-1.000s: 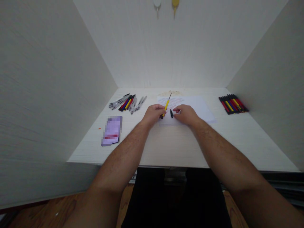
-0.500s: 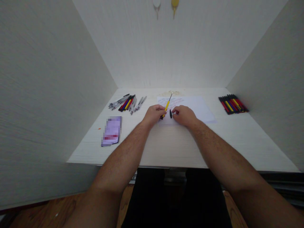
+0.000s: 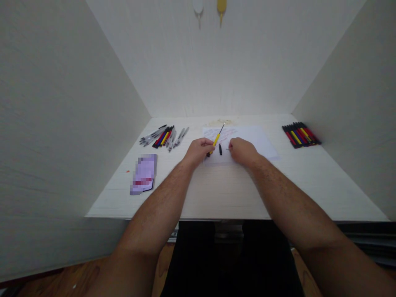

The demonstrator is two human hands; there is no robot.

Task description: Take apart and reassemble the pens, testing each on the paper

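Note:
My left hand (image 3: 199, 150) is closed around a yellow pen (image 3: 217, 139), gripping it near its black lower end. A thin dark refill with a silvery tip (image 3: 224, 123) sticks out of the pen's far end, slanting up and right. My right hand (image 3: 243, 150) is closed in a pinch, and a tiny thin grey piece (image 3: 227, 149) pokes out from its fingertips, too small to name. Between the hands a short black pen part (image 3: 220, 149) lies on the white paper (image 3: 258, 142), apart from both. Handwritten lines cover the paper's left part.
At the left lie several clear and coloured pens (image 3: 162, 137), with a purple phone-shaped item (image 3: 144, 173), partly pixelated, nearer me. A row of black-ended coloured pens (image 3: 300, 135) lies at the right. Panels (image 3: 349, 82) enclose the white desk (image 3: 229, 189).
My right hand has drawn slightly right, away from the black pen part, with the thin grey piece now showing at its fingertips. My left hand still holds the pen. The camera view has shifted slightly.

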